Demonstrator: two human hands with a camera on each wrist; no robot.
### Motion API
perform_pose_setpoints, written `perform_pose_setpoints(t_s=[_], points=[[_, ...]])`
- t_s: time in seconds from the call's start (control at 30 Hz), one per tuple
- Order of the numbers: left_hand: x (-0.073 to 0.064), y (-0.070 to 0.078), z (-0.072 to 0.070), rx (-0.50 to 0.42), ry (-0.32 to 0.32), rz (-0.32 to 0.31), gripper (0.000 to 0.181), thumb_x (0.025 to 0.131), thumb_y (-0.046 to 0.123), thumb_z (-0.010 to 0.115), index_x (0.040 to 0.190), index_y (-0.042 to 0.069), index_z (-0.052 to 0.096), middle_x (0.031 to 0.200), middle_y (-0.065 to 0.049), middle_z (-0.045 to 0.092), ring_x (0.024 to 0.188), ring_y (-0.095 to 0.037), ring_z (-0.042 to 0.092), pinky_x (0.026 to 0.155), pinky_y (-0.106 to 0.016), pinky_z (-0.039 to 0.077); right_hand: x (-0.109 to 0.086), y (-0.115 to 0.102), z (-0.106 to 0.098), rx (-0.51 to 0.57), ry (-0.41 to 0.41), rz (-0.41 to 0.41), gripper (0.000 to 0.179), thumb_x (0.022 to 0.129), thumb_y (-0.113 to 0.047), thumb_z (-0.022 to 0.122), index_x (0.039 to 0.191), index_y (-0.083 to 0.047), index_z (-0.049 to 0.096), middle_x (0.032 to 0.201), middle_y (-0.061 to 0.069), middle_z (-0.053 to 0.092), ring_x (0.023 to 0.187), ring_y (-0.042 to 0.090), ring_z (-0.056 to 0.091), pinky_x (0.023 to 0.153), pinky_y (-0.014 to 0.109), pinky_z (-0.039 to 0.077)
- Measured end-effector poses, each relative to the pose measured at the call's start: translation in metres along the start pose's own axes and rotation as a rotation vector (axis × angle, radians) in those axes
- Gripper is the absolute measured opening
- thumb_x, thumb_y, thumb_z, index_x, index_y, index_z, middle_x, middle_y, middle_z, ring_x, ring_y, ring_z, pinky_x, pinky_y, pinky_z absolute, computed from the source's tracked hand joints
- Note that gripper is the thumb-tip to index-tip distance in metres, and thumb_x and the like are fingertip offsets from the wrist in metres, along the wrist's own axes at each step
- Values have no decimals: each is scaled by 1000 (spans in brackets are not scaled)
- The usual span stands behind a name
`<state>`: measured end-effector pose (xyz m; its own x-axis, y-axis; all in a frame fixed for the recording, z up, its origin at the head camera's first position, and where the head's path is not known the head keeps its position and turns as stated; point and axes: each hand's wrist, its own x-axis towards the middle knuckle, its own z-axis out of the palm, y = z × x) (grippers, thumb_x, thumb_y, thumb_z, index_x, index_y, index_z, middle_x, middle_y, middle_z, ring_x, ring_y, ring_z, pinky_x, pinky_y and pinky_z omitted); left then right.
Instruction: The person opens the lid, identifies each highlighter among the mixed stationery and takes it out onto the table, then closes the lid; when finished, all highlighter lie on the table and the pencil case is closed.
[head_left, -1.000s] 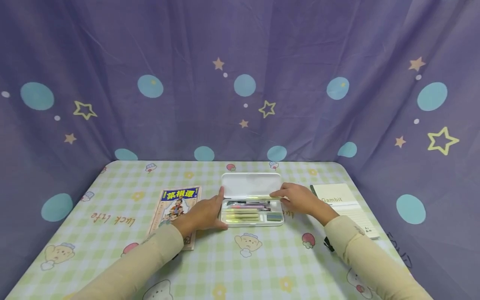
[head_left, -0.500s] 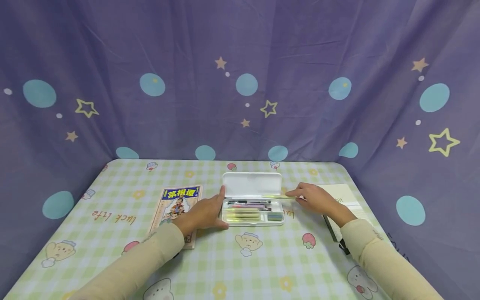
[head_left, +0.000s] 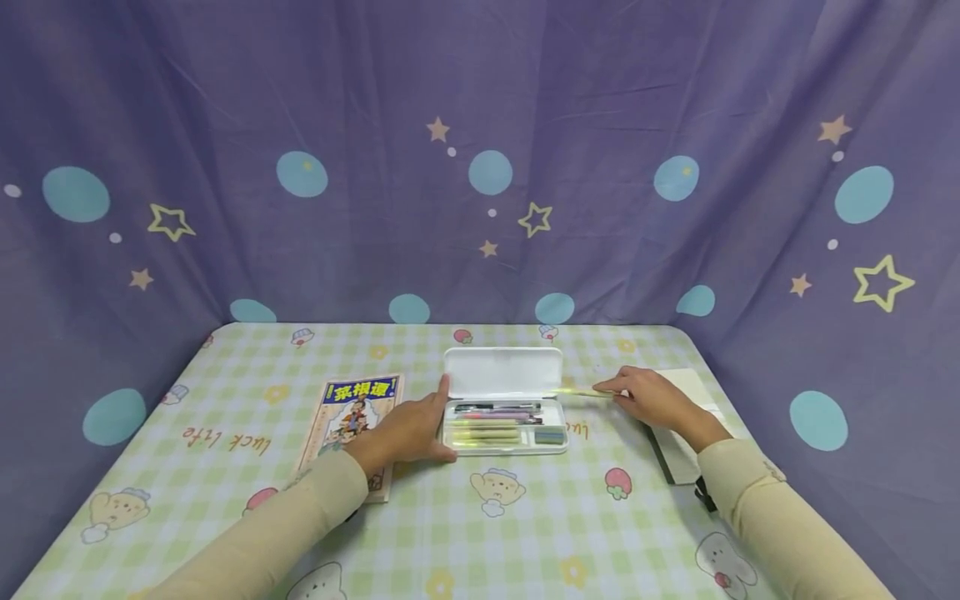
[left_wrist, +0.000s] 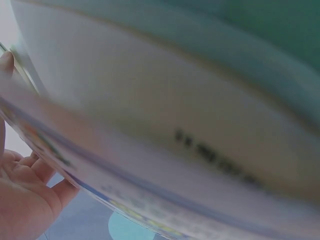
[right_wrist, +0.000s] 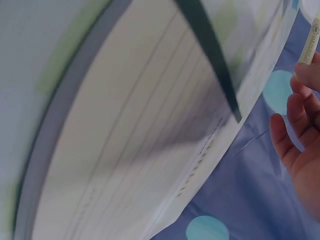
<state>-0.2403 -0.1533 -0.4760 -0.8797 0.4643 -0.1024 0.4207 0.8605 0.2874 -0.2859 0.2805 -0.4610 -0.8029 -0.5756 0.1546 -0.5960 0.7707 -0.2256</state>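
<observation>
An open white pencil case (head_left: 503, 371) lies in the middle of the table, lid tipped back. Inside are a black pen (head_left: 476, 407), a pink pen (head_left: 498, 414), several yellow pens (head_left: 487, 434) and a grey-green block (head_left: 549, 435). My left hand (head_left: 411, 429) touches the case's left end, thumb at the front corner and a straight finger by the hinge. Right of the lid, my right hand (head_left: 652, 400) pinches a slim pale-yellow pen (head_left: 581, 392) by its right end. The right wrist view shows that pen (right_wrist: 309, 45) between thumb and finger, its printing too small to read.
A comic book (head_left: 356, 412) lies left of the case, partly under my left forearm. At the right, a notebook (head_left: 675, 454) with a dark spine is partly covered by my right hand and sleeve. A checked cloth (head_left: 420, 533) covers the table; a purple curtain (head_left: 375, 250) hangs behind.
My right hand has moved to the right, drawing the pale-yellow pen away from in front of the lid. The left hand has stayed at the case's left end.
</observation>
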Motion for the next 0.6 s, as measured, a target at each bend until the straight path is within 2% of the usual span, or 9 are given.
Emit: perform_pose_setpoints(t_s=[0.1, 0.17, 0.27, 0.33, 0.4, 0.5, 0.6], points=[[0, 1, 0, -3, -1, -5, 137, 74, 60, 84, 163, 0, -1, 158, -22, 44, 127, -39, 62, 111, -45, 50, 0, 6, 0, -2, -8, -1, 35, 92, -4, 71, 123, -19, 76, 96, 2, 70, 78, 14, 61, 68, 33, 52], [0, 1, -1, -3, -4, -8, 137, 74, 60, 85, 163, 0, -1, 158, -21, 43, 128, -39, 61, 111, -45, 50, -1, 10, 1, -11, -15, -5, 35, 92, -3, 70, 122, -19, 77, 102, 6, 73, 91, 26, 68, 79, 42, 58], [0, 2, -2, 2, -6, -11, 137, 74, 60, 85, 163, 0, -1, 159, -21, 42, 129, -39, 61, 112, -45, 50, -2, 14, 3, -9, -18, 2, 34, 92, -2, 70, 121, -19, 77, 112, 11, 74, 113, 40, 67, 96, 55, 56], [0, 2, -1, 1, -5, -12, 136, 74, 60, 84, 163, 0, -1, 159, -21, 42, 129, -39, 60, 112, -45, 49, -2, 16, 4, -1, -25, 12, 34, 92, -3, 70, 120, -19, 77, 111, 10, 74, 111, 39, 68, 95, 54, 57], [0, 2, -1, 0, -3, -8, 136, 74, 60, 84, 163, 0, 0, 159, -22, 43, 129, -39, 61, 112, -45, 50, -3, 18, 5, 5, -29, 21, 33, 92, -3, 70, 119, -19, 78, 107, 7, 74, 101, 31, 70, 86, 47, 59], [0, 1, -1, -3, -1, -5, 136, 74, 60, 84, 163, -1, 0, 158, -22, 43, 129, -39, 61, 111, -45, 50, -4, 22, 6, -4, -42, 19, 31, 92, -4, 71, 118, -18, 78, 98, 3, 72, 84, 19, 66, 72, 37, 54], [1, 0, 0, 3, -4, -5, 136, 74, 61, 84, 163, 0, 0, 159, -21, 43, 129, -38, 61, 111, -45, 50, -5, 25, 7, -20, -48, 4, 31, 91, -3, 71, 117, -18, 79, 96, 2, 71, 82, 16, 64, 71, 35, 53]])
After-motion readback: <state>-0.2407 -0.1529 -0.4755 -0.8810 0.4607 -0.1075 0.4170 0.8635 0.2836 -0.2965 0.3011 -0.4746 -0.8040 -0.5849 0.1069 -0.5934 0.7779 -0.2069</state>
